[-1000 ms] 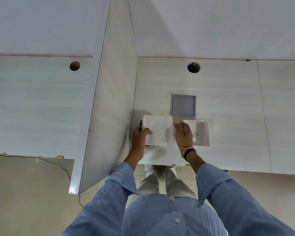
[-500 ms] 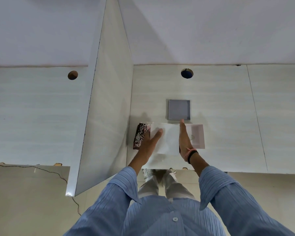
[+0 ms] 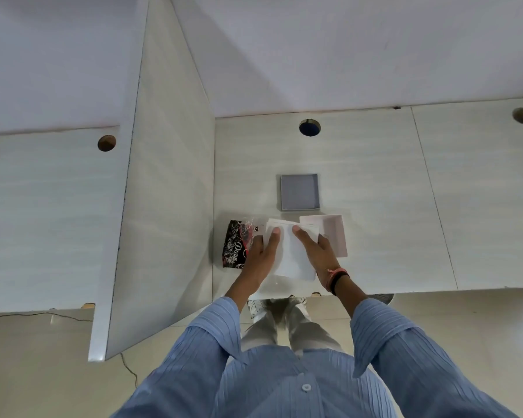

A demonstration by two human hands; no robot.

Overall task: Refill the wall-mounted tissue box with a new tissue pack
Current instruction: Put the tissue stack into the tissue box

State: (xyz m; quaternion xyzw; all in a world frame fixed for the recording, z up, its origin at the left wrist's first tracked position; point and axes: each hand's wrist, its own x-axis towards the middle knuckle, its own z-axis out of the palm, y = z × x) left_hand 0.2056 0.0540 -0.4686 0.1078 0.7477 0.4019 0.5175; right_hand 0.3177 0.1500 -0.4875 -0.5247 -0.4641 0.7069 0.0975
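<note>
A white stack of tissues [image 3: 290, 254] lies on the pale desk [image 3: 390, 221] near its front edge. My left hand [image 3: 261, 251] rests on the stack's left side with its fingers spread flat. My right hand [image 3: 314, 248] presses on the stack's right side, fingers together. A dark red and black printed wrapper [image 3: 236, 247] lies just left of the stack, partly under my left hand. A pinkish white open box [image 3: 334, 233] sits to the right, partly behind my right hand. A grey square lid [image 3: 299, 191] lies flat beyond the stack.
A tall white partition panel [image 3: 163, 191] stands upright along the desk's left side, close to the wrapper. Round cable holes [image 3: 309, 127] sit near the back wall. The desk's front edge runs just below my wrists, with my legs and the floor beneath.
The tissue stack has shifted right, toward the box, uncovering the printed wrapper on the left. Both hands now lie flat on the stack instead of gripping its edges.
</note>
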